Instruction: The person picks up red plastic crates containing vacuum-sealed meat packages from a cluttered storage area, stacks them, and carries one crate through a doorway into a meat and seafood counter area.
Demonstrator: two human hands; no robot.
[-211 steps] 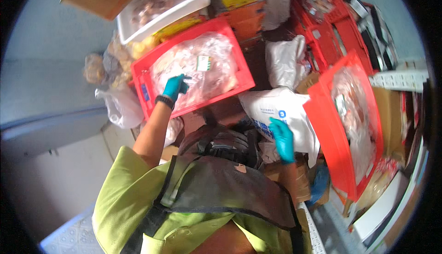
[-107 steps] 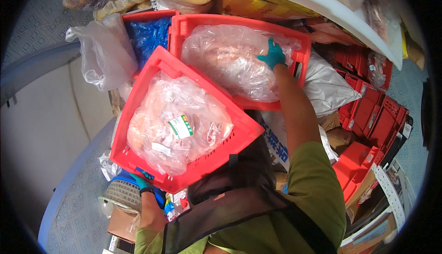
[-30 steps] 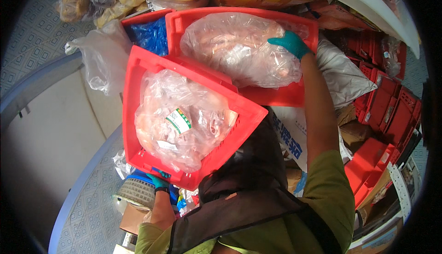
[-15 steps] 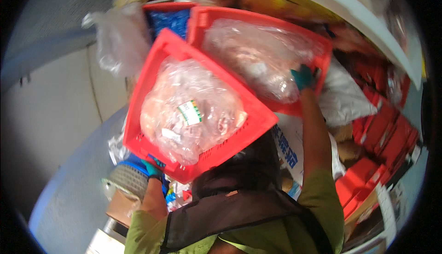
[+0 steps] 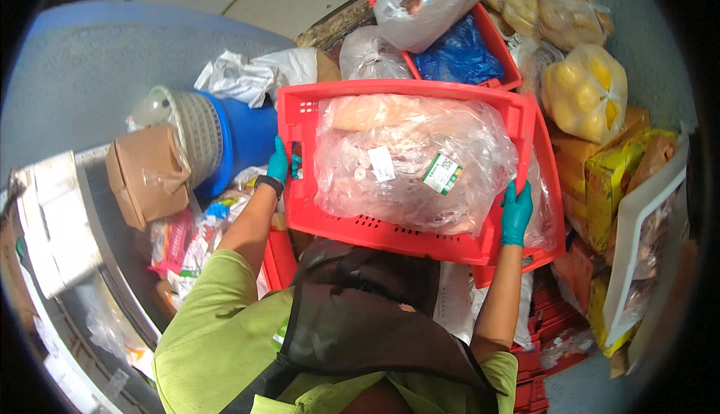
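A red plastic crate (image 5: 409, 243) is in front of my body, held between both hands. In it lies a large clear plastic bag (image 5: 349, 202) of pale raw meat, with one white label and one green-and-white label. My left hand (image 5: 277, 162), in a teal glove, is closed around the crate's left end at the handle opening. At the right end my right hand (image 5: 516, 216), also gloved, grips the crate's near corner. A second red crate (image 5: 551, 211) shows partly beneath and behind that end; the held crate hides most of it.
Beyond stands a red crate (image 5: 512, 61) with a blue bag (image 5: 459, 52) and a bag of meat (image 5: 427, 1). Bagged yellow items (image 5: 585, 90) are at right. At left are a blue tub (image 5: 244, 130), a pale basket (image 5: 196, 133) and a cardboard box (image 5: 146, 174).
My right hand has left the second crate's far end and now grips the crate my left hand holds. That crate has levelled out across my front, and my view has swung left.
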